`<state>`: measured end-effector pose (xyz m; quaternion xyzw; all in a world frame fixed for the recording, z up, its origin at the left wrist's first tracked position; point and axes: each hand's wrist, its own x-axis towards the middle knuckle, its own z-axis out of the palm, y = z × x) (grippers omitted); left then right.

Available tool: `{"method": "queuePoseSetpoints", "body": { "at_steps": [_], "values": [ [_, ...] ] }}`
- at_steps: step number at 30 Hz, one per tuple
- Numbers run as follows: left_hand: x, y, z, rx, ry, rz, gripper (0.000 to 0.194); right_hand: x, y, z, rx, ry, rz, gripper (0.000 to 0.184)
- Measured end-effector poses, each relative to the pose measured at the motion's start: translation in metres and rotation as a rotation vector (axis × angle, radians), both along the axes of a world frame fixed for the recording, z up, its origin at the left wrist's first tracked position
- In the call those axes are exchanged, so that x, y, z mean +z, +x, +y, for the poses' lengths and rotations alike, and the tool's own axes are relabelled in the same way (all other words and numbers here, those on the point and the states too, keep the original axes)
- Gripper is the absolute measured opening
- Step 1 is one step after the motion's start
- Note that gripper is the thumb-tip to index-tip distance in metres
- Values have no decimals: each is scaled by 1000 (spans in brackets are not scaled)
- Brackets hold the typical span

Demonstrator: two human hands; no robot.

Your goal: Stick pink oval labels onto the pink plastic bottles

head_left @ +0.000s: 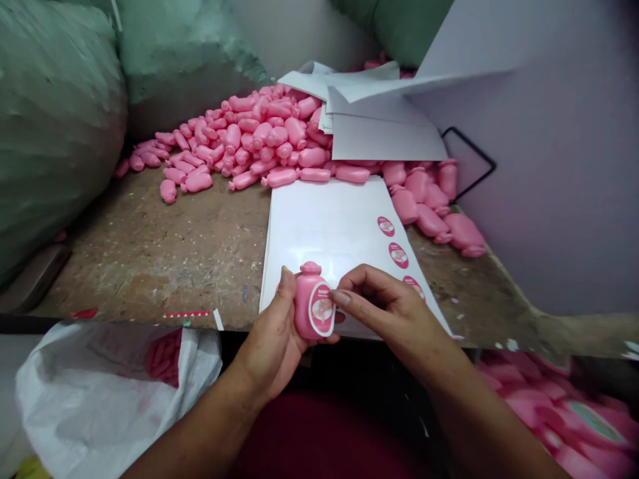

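Observation:
My left hand [279,326] is closed around a small pink plastic bottle [303,303], held upright just above the table's front edge. On the bottle's face sits an oval sticker [322,313] with a white border and a dark pink print reading "BABY". With fingers curled in a pinch, my right hand [394,306] has its thumb tip at the sticker's upper right edge. Beneath both hands lies a white sticker sheet [324,219], with several oval stickers [398,255] along its right side. The lower part of the sheet is partly hidden by my hands.
A heap of pink bottles [262,136] covers the back of the worn table [164,246], with loose white sheets [384,133] over it. Green sacks [54,126] stand at left. A white bag [100,399] hangs below; more pink items [554,406] lie lower right.

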<state>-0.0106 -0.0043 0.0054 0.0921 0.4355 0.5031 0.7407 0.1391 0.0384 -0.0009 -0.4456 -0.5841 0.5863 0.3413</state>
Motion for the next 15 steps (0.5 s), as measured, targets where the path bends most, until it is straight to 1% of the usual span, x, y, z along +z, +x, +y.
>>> {"method": "queuePoseSetpoints", "body": {
  "at_steps": [6,11,15],
  "values": [
    [0,2,1,-26,43,1,49,-5,-2,-2,26,-46,38,35],
    [-2,1,-2,-43,82,10,49,-6,0,-1,44,-50,41,33],
    [-5,1,-3,-51,98,21,49,-6,0,-1,29,-40,42,32]
  ]
}}
